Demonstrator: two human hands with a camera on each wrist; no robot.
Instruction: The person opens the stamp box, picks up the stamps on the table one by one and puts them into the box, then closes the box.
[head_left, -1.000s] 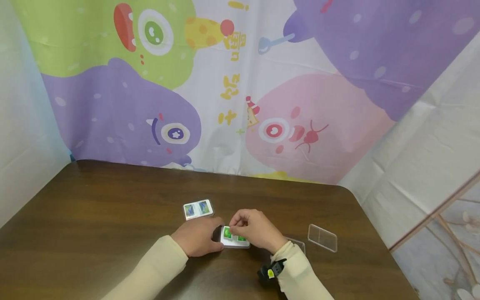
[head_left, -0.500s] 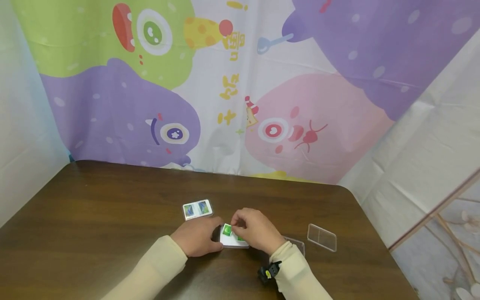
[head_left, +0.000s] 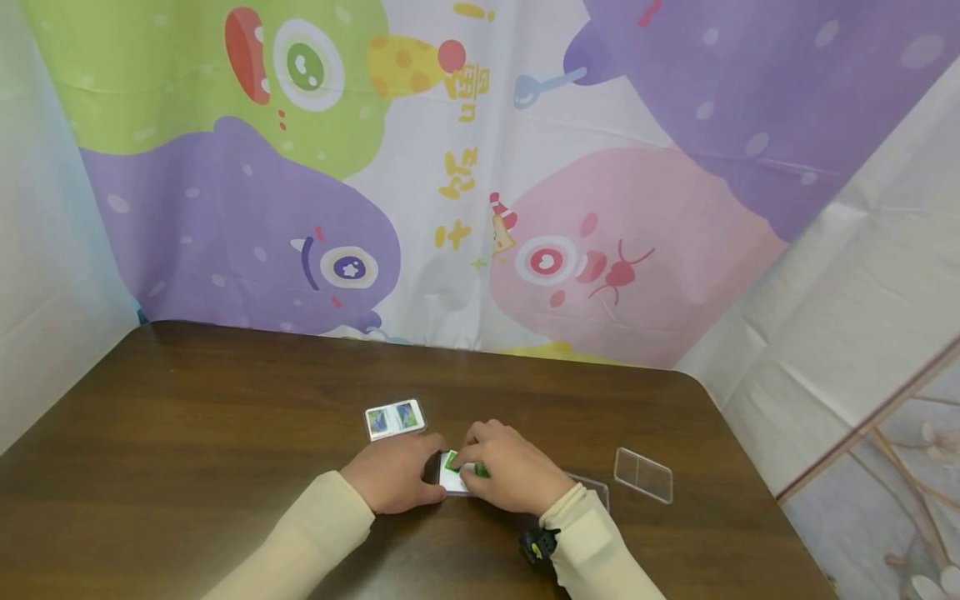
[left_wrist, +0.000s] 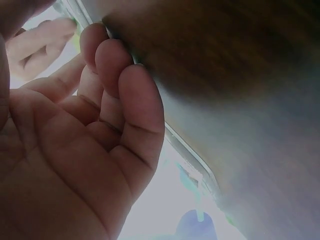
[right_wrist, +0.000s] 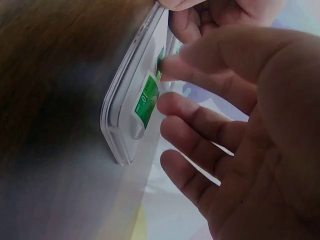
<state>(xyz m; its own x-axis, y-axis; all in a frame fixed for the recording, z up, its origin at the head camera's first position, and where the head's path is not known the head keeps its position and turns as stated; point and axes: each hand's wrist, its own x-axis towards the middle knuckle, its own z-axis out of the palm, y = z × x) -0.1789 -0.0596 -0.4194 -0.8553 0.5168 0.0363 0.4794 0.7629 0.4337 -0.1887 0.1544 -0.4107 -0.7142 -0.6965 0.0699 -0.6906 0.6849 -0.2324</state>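
Note:
My left hand grips the left end of a flat clear case with a white card insert, its thumb at the front edge. Two small green stamps lie on the card. The left stamp is partly under the fingertips of my right hand. Closer to the right wrist camera is the other stamp, printed with "10" and curling up at one corner. The right index fingertip touches the left stamp, while the other fingers stay relaxed over the right half of the card.
Behind the left hand lies a second case with two blue-green stamps on white. A clear plastic cover lies on the brown table at the right. Another clear cover is partly hidden by the right wrist.
The right hand's thumb and index finger were together at the left stamp; now they are spread, with the index fingertip on the stamp. The left hand keeps its grip on the case.

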